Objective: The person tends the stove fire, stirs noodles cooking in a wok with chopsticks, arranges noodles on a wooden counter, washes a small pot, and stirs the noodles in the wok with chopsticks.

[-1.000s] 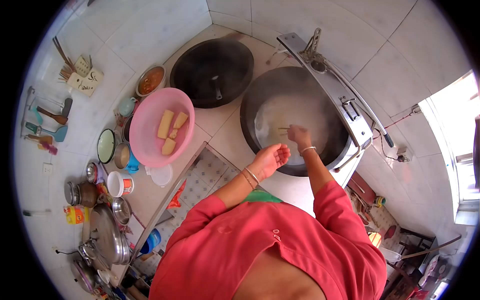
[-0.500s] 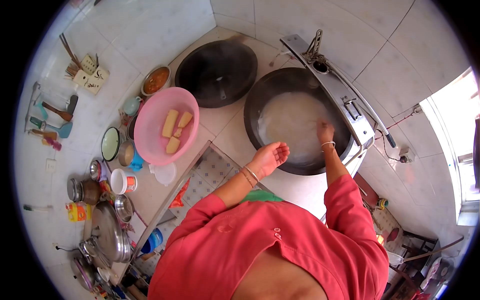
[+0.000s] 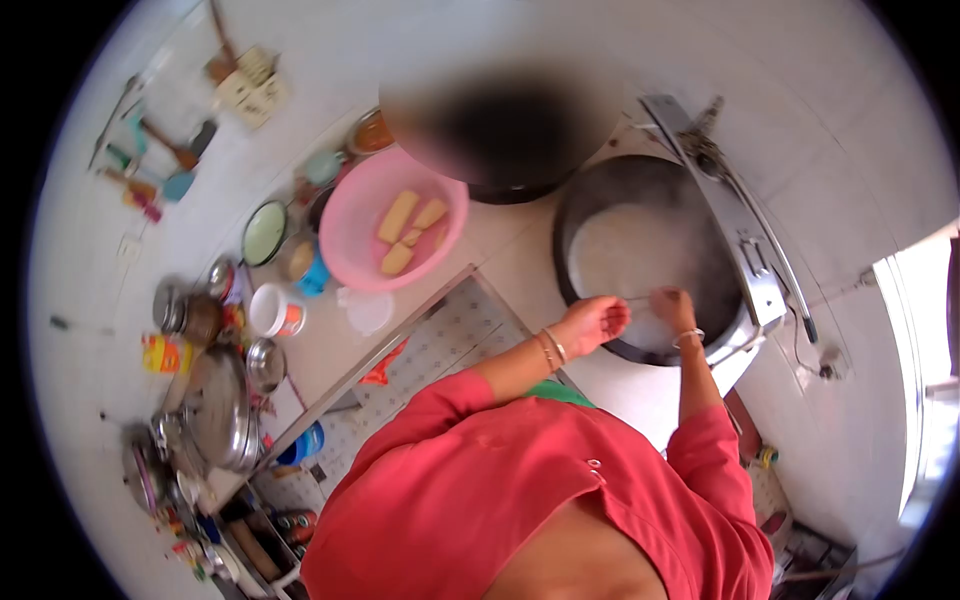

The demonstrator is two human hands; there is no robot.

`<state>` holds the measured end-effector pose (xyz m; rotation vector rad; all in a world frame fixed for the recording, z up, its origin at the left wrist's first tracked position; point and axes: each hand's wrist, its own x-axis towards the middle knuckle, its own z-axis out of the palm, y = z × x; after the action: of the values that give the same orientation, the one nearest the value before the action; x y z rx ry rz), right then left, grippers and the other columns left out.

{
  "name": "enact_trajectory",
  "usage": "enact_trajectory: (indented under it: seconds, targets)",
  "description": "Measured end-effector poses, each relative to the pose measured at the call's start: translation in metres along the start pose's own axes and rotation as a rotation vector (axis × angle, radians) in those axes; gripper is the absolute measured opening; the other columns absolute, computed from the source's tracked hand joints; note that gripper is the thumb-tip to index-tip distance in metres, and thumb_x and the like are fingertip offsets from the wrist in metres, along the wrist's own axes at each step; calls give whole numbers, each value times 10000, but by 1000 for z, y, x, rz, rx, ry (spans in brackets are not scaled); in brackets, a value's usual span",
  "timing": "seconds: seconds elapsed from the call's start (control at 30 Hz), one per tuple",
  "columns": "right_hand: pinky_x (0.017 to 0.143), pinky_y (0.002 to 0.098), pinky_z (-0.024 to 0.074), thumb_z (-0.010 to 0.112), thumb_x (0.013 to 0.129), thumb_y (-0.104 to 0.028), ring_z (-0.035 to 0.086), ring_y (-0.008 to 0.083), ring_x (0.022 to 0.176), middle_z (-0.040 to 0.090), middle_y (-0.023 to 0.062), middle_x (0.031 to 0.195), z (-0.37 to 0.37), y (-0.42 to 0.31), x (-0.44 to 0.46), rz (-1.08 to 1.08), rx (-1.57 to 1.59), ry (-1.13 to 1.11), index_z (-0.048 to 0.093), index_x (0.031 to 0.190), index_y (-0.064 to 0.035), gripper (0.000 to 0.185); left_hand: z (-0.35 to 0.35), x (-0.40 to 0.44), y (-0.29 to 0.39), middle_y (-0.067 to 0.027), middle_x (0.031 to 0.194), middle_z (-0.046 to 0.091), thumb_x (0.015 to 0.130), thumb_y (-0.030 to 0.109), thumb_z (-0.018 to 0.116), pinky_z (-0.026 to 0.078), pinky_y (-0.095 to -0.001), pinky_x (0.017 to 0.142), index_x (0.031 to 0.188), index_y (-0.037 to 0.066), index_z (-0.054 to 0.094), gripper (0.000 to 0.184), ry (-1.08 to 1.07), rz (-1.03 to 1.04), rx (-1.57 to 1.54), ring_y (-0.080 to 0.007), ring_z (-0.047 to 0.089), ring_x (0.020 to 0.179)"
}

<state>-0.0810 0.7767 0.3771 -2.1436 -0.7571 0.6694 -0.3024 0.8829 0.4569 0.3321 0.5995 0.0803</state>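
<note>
My right hand [image 3: 673,308] is closed over the near part of a large dark wok [image 3: 652,358]. A thin stick-like utensil shows at its fingers, blurred. Pale, steaming liquid [image 3: 625,250] fills the middle of the wok. My left hand [image 3: 594,322] is at the wok's near left rim, palm turned up, fingers loosely curled and holding nothing. Left of the wok, a pink basin [image 3: 345,215] holds several pale yellow blocks [image 3: 398,216].
A dark round lid [image 3: 510,130] lies behind, partly blurred. A metal frame [image 3: 720,190] crosses the wok's right side. Bowls, a white tub [image 3: 275,310] and a large steel pot [image 3: 215,400] line the left counter. Utensils hang on the left wall.
The view has turned, so the counter items appear shifted right. My right hand has moved back from the wok's right side toward my left hand. My left hand keeps its loose, palm-up pose.
</note>
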Motion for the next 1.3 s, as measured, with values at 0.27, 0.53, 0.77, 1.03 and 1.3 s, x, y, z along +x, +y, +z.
enact_trajectory:
  seconds: [0.27, 0.53, 0.77, 1.03, 1.3]
  targets:
    - [514, 263, 430, 557, 858, -184, 550, 126, 564, 573, 43, 624, -6, -2, -2, -233, 216, 62, 561, 732, -1, 222, -22, -11, 2, -51, 804, 618, 881, 216, 511, 505, -292, 665, 863, 56, 576, 173, -10, 53, -88, -167, 607, 738]
    - [432, 213, 410, 595, 839, -209, 509, 92, 499, 548, 35, 616, -16, -95, -33, -48, 552, 234, 581, 756, -23, 204, -28, -57, -10, -30, 796, 601, 881, 203, 504, 484, -282, 682, 861, 74, 568, 146, 139, 174, -143, -154, 593, 755]
    - [533, 220, 421, 535, 870, -275, 492, 102, 582, 515, 24, 688, -21, -128, -42, -313, 616, 172, 584, 889, -5, 276, -48, -83, -65, -32, 778, 593, 878, 183, 498, 488, -275, 665, 846, 70, 563, 134, 253, 352, -318, -146, 584, 722]
    - [546, 224, 402, 492, 924, -274, 474, 124, 604, 523, 46, 740, 49, -191, -111, -177, 1132, -237, 556, 998, 19, 309, -77, -188, -127, -40, 773, 575, 866, 171, 517, 489, -267, 663, 842, 58, 550, 120, 421, 570, -492, -141, 571, 701]
    - [564, 220, 403, 452, 943, -298, 467, 116, 621, 528, 35, 816, 212, -260, -269, -124, 1033, -787, 540, 989, -2, 312, -146, -325, -176, -36, 791, 567, 864, 183, 533, 486, -262, 678, 833, 64, 539, 123, 401, 921, -641, -131, 561, 720]
